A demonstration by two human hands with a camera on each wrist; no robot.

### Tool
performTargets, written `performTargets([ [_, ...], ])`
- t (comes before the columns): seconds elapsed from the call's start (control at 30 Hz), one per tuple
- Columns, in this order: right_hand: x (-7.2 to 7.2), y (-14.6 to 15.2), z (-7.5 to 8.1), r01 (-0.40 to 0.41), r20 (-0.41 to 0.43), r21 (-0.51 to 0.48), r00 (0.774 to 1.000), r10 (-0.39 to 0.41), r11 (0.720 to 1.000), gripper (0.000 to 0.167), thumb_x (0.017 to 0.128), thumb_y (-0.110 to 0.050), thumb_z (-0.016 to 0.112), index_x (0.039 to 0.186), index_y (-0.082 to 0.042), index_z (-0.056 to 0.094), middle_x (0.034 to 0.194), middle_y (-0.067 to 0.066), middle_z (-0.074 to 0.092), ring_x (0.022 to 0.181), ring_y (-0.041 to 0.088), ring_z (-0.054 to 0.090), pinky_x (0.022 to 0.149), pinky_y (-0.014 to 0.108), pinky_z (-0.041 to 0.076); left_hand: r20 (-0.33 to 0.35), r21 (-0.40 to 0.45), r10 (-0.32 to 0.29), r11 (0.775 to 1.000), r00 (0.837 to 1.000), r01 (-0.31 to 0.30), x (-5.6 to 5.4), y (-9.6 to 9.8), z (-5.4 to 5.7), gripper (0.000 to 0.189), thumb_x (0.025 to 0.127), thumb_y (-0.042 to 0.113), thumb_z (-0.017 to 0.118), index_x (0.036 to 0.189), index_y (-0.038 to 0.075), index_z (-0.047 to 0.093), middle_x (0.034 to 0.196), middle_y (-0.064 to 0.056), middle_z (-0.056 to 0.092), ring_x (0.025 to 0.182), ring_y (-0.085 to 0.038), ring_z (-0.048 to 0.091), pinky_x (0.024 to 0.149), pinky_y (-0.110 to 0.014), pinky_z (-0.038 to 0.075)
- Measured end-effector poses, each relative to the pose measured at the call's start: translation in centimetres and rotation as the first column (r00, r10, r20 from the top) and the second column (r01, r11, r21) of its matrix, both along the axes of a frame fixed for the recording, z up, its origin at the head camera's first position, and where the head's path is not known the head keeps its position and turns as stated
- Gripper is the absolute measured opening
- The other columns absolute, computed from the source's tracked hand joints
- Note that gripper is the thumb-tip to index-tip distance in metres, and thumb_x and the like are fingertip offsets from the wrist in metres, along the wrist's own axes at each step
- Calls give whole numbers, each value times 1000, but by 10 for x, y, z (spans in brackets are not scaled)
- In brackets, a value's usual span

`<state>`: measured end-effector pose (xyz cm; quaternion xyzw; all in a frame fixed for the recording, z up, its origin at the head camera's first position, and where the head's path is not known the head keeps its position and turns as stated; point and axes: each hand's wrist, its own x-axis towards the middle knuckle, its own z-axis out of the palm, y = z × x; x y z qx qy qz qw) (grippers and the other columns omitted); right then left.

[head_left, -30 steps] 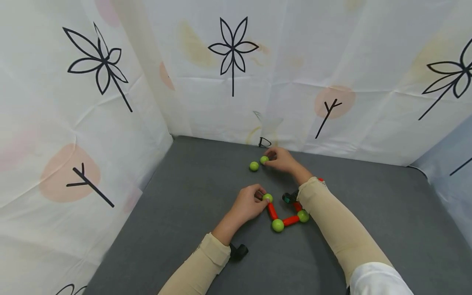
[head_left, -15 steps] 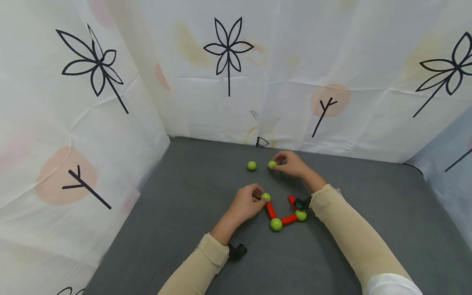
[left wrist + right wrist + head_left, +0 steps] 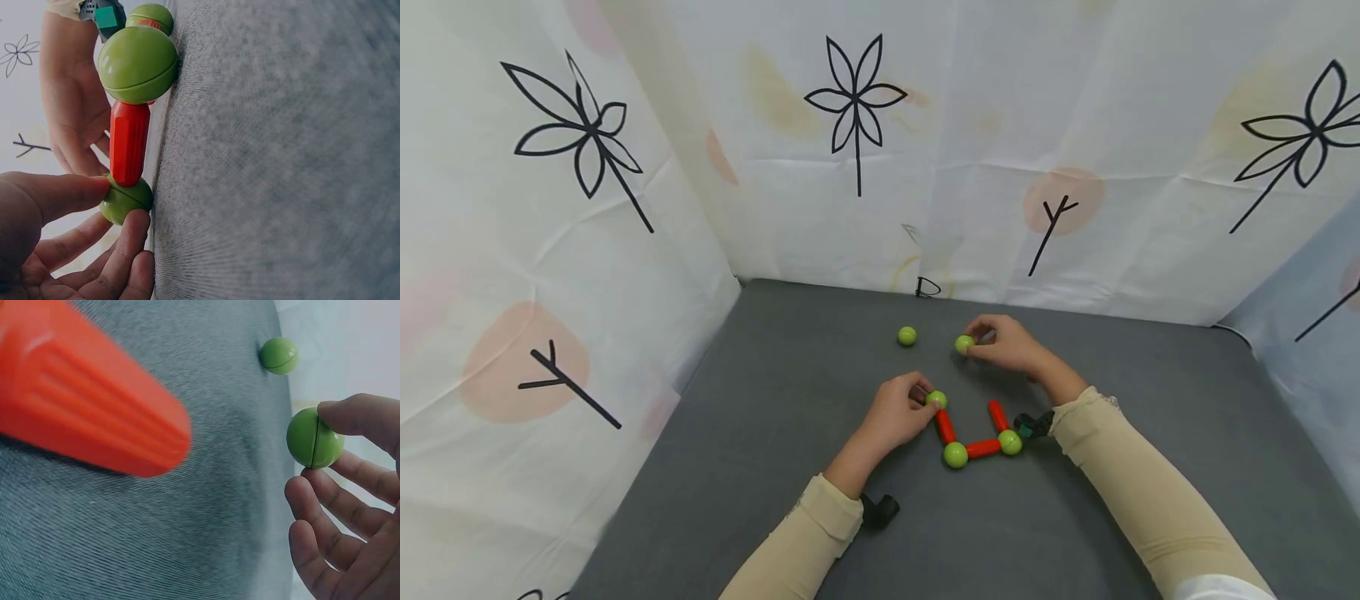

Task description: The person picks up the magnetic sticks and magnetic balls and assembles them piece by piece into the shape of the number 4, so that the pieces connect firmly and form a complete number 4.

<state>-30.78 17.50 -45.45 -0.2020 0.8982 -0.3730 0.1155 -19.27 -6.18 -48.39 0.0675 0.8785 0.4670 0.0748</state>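
My left hand (image 3: pixel 897 412) pinches a green ball (image 3: pixel 936 401) at one end of a U-shaped chain on the grey surface. From that ball a red rod (image 3: pixel 945 427) runs to a corner ball (image 3: pixel 956 455). A second red rod (image 3: pixel 983 449) joins it to another green ball (image 3: pixel 1010 442), where a third rod (image 3: pixel 997 415) points away with a free end. Farther back, my right hand (image 3: pixel 1007 343) pinches a loose green ball (image 3: pixel 310 439) between thumb and fingers. Another green ball (image 3: pixel 907 336) lies alone to its left.
A patterned white cloth (image 3: pixel 865 225) stands behind and at the left of the grey tabletop (image 3: pixel 790 375). Something red (image 3: pixel 1032 378) shows partly behind my right wrist; its shape is hidden. A black wrist camera (image 3: pixel 880 511) sits under my left wrist.
My right hand has drawn its green ball right and a little nearer, away from the other loose ball. The third rod, formerly partly covered by the right wrist, now shows. My left hand keeps its hold.
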Motion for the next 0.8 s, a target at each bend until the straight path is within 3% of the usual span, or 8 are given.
performTargets([
  [0.33, 20, 10, 10, -36, 17, -21, 999, 37, 999, 28, 99, -18, 77, 121, -2, 70, 113, 18, 69, 95, 30, 72, 76, 36, 57, 0, 1, 2, 1000, 1000, -2, 2, 1, -2, 18, 98, 23, 78, 113, 13, 73, 102, -4, 71, 86, -13, 70, 77, -32, 60],
  [0.8, 56, 34, -3, -26, 67, -66, 997, 31, 997, 27, 99, -18, 76, 118, 0, 70, 108, 16, 69, 81, 26, 69, 67, 31, 54, -3, 14, -10, 1000, 1000, 10, 2, -1, -2, 18, 99, 22, 77, 114, 13, 73, 102, -4, 71, 86, -13, 70, 75, -31, 59],
])
